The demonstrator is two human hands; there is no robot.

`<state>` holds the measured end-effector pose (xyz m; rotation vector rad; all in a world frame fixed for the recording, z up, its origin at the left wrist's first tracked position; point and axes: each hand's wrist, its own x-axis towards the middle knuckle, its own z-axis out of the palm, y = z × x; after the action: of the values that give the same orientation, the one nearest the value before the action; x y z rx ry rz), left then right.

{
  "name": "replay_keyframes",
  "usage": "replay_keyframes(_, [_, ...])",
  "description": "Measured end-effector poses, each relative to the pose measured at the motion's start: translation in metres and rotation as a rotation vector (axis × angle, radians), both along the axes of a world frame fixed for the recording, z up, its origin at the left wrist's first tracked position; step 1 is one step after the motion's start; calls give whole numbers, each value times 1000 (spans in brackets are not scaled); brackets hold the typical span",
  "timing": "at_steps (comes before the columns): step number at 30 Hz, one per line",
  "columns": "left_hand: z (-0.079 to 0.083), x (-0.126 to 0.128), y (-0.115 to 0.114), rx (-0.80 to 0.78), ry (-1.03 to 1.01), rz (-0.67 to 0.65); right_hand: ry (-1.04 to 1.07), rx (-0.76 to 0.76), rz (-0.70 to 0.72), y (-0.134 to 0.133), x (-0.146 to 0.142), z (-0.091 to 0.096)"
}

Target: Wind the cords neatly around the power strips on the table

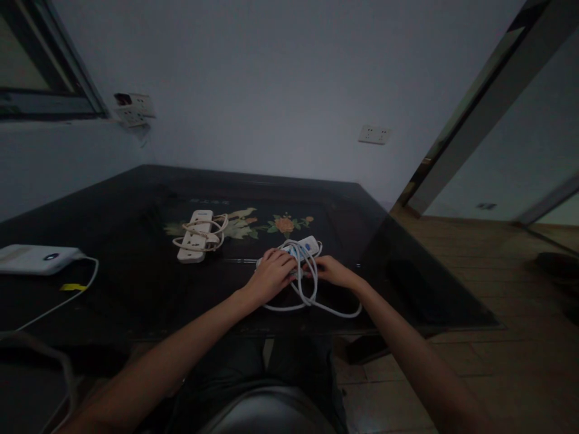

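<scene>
A white power strip lies on the dark table with its white cable looped over and around it. My left hand rests on the strip's near end, fingers curled over it. My right hand touches the cable loops on the strip's right side, fingers bent around the cord. Slack cable trails toward the table's front edge.
A second, cream power strip wrapped in its own cord lies to the left. A white box-shaped device with a cable sits at the far left edge. Wall sockets are behind. Wooden floor lies to the right.
</scene>
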<state>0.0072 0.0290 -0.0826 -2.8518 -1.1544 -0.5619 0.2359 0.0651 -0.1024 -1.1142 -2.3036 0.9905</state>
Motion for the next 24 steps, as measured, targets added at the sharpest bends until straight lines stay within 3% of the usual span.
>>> replay_keyframes(3, [-4, -5, 1, 63, 3, 37, -36, -33, -36, 1, 7, 7])
replay_keyframes(7, [-13, -9, 5, 94, 24, 61, -67, -75, -187, -1, 35, 15])
replay_keyframes(14, [-12, -13, 4, 70, -27, 94, 96, -40, -683, -29, 108, 22])
replay_keyframes(18, [-6, -16, -6, 9, -12, 130, 353, 11, -920, -56, 136, 27])
replay_keyframes(22, [-1, -19, -20, -27, 14, 186, 1011, -28, -1104, -71, 147, 36])
replay_keyframes(24, [1, -21, -27, -35, 31, 214, 1206, -32, -1136, -73, 150, 40])
